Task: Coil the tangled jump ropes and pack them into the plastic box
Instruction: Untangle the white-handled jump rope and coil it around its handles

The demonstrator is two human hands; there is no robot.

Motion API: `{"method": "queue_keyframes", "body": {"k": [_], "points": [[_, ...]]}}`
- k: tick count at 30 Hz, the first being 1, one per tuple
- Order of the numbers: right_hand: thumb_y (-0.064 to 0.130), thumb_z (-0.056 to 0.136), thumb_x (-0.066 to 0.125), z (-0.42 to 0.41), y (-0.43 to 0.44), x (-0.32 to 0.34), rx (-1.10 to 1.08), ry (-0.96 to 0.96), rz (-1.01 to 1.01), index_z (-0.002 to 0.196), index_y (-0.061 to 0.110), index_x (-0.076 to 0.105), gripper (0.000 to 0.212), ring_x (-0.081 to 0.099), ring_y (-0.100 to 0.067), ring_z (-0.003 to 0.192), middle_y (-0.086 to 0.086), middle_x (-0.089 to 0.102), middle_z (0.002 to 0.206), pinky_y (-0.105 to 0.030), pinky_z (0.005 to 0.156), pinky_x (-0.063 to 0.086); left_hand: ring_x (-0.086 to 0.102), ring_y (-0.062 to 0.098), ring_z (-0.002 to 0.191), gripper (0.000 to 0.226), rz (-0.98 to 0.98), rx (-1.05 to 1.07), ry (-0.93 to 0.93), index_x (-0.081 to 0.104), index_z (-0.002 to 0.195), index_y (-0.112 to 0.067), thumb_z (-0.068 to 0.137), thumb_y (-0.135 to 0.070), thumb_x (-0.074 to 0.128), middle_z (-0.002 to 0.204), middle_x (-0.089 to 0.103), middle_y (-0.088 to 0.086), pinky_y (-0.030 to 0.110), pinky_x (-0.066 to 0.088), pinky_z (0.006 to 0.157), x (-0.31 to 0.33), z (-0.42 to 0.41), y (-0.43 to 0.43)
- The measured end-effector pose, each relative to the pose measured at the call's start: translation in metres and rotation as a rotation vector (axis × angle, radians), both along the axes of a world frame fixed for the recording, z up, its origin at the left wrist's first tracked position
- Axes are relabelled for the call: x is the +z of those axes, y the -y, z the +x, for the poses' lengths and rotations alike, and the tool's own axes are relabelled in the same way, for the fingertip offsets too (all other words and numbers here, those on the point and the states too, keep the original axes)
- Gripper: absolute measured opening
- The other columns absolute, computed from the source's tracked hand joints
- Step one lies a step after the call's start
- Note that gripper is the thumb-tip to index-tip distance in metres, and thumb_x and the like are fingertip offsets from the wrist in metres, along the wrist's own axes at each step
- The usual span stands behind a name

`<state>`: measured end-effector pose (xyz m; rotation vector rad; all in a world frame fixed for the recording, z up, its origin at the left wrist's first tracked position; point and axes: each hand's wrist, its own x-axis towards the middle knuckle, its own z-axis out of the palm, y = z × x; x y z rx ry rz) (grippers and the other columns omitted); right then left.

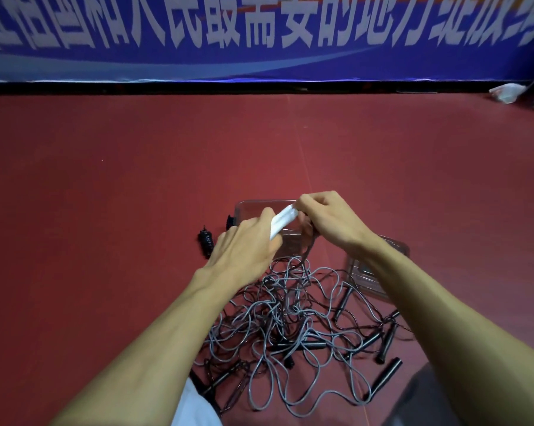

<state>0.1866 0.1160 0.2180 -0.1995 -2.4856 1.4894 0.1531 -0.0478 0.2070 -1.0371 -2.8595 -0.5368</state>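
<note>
We grip a pair of white handles (284, 221) in both hands: our left hand (244, 244) curls round the lower end and our right hand (327, 222) pinches the upper end, just above the clear plastic box (253, 209) on the red floor (105, 210). A dark cord (309, 245) drops from under our right hand into the tangled jump ropes (290, 327) heaped nearer us. A small black coil (206, 239) lies just left of the box
</note>
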Motion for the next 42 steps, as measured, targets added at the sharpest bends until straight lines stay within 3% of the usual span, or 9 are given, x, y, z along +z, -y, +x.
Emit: {"method": "queue_keyframes", "body": {"k": [7, 11, 15, 21, 26, 31, 34, 37, 42], "points": [[0.012, 0.089, 0.044, 0.009, -0.004, -0.012, -0.158, -0.181, -0.273, 0.052, 0.016, 0.041, 0.038, 0.031, -0.018, 0.051, -0.006, 0.031, 0.053, -0.035, 0.051, 0.028, 0.046, 0.021, 0.058, 0.025, 0.200, -0.041, 0.212, 0.039, 0.077, -0.024, 0.089, -0.038, 0.055, 0.070, 0.050, -0.002, 0.032, 0.031, 0.051, -0.003, 0.001, -0.016], [0.007, 0.091, 0.043, 0.006, -0.006, -0.006, -0.296, -0.289, -0.464, 0.053, 0.012, 0.036, 0.039, 0.026, -0.019, 0.049, -0.004, 0.026, 0.050, -0.033, 0.048, 0.021, 0.047, 0.014, 0.058, 0.020, 0.319, -0.100, 0.252, 0.050, 0.097, -0.031, 0.083, -0.026, 0.064, 0.076, 0.055, -0.008, 0.028, 0.035, 0.053, -0.002, 0.001, -0.019], [0.011, 0.091, 0.042, 0.006, -0.011, -0.002, -0.377, -0.318, -0.562, 0.045, 0.021, 0.040, 0.047, 0.031, -0.016, 0.038, 0.005, 0.033, 0.037, -0.035, 0.051, 0.030, 0.053, 0.017, 0.057, 0.015, 0.355, -0.067, 0.174, 0.058, 0.101, -0.032, 0.090, -0.042, 0.061, 0.068, 0.058, -0.007, 0.033, 0.043, 0.056, -0.004, 0.002, -0.018], [0.037, 0.081, 0.047, 0.010, -0.017, -0.005, -0.345, -0.335, -0.233, 0.050, 0.018, 0.034, 0.039, 0.029, -0.019, 0.055, 0.002, 0.028, 0.050, -0.054, 0.055, 0.040, 0.046, 0.022, 0.054, 0.032, 0.306, 0.061, 0.094, 0.052, 0.075, -0.021, 0.093, -0.047, 0.056, 0.058, 0.051, -0.006, 0.030, 0.031, 0.048, -0.004, 0.003, -0.018], [0.051, 0.096, 0.042, 0.016, -0.021, -0.001, -0.222, -0.288, -0.125, 0.071, 0.002, 0.058, 0.058, 0.052, -0.021, 0.048, 0.003, 0.047, 0.042, -0.038, 0.056, 0.041, 0.038, 0.013, 0.050, 0.043, 0.263, 0.106, 0.100, 0.038, 0.063, -0.021, 0.095, -0.042, 0.057, 0.056, 0.045, -0.004, 0.020, 0.033, 0.047, 0.004, 0.003, -0.020], [0.054, 0.097, 0.044, 0.020, -0.023, -0.001, -0.140, -0.113, -0.024, 0.064, 0.012, 0.051, 0.054, 0.065, -0.020, 0.048, -0.003, 0.053, 0.048, -0.032, 0.057, 0.045, 0.047, 0.017, 0.051, 0.037, 0.311, 0.092, 0.162, 0.044, 0.065, -0.022, 0.095, -0.039, 0.058, 0.059, 0.057, -0.001, 0.018, 0.033, 0.047, 0.002, -0.001, -0.011], [0.055, 0.094, 0.049, 0.014, -0.023, -0.010, -0.056, -0.011, 0.105, 0.058, 0.019, 0.046, 0.051, 0.057, -0.015, 0.054, 0.005, 0.049, 0.050, -0.031, 0.060, 0.042, 0.047, 0.003, 0.041, 0.033, 0.468, 0.153, 0.224, 0.054, 0.066, -0.020, 0.095, -0.036, 0.058, 0.046, 0.056, -0.009, 0.020, 0.035, 0.047, 0.004, -0.005, -0.008], [0.042, 0.096, 0.054, 0.006, -0.020, -0.016, 0.065, 0.024, 0.234, 0.062, 0.019, 0.049, 0.041, 0.050, -0.008, 0.053, 0.006, 0.054, 0.056, -0.030, 0.060, 0.039, 0.037, 0.009, 0.032, 0.033, 0.750, 0.212, 0.419, 0.058, 0.069, -0.013, 0.096, -0.032, 0.059, 0.036, 0.048, -0.008, 0.026, 0.035, 0.049, 0.004, -0.006, -0.010], [0.033, 0.100, 0.050, 0.007, -0.008, -0.027, 0.367, 0.321, 0.352, 0.080, 0.013, 0.059, 0.030, 0.065, -0.015, 0.071, -0.002, 0.068, 0.077, -0.032, 0.071, 0.052, 0.029, 0.010, 0.030, 0.029, 1.358, 0.279, 0.721, 0.054, 0.078, -0.006, 0.100, -0.025, 0.054, 0.055, 0.047, 0.010, 0.017, 0.024, 0.037, 0.019, -0.010, -0.014]]}}
